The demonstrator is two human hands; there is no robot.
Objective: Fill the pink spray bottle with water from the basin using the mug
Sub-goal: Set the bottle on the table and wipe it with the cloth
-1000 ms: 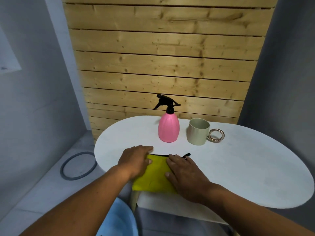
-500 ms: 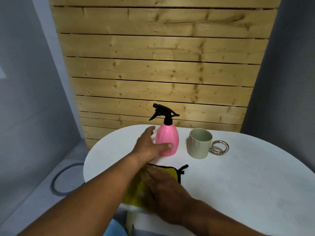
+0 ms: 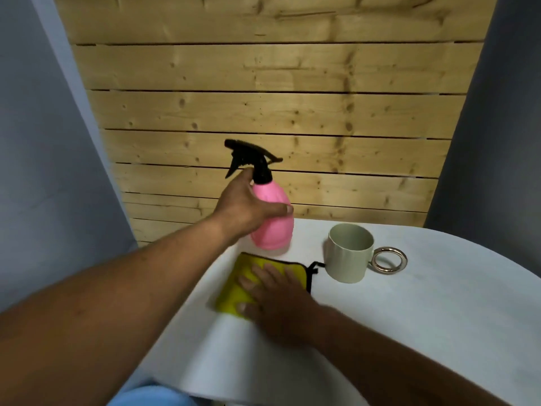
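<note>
Pink spray bottle [image 3: 273, 221], ribbed, with a black trigger head, stands upright on the white table [image 3: 409, 317] left of the mug [image 3: 348, 253]. Left hand [image 3: 248, 206] grasps its body. Right hand [image 3: 278, 297] presses flat on the yellow cloth [image 3: 234, 291] before the mug.

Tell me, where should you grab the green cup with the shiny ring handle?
Probably by the metal ring handle, coming from the right. The pale green ceramic mug stands upright on the white round table, and its ring sticks out rightward with free space around it. The mug's body is wide and smooth.
</note>
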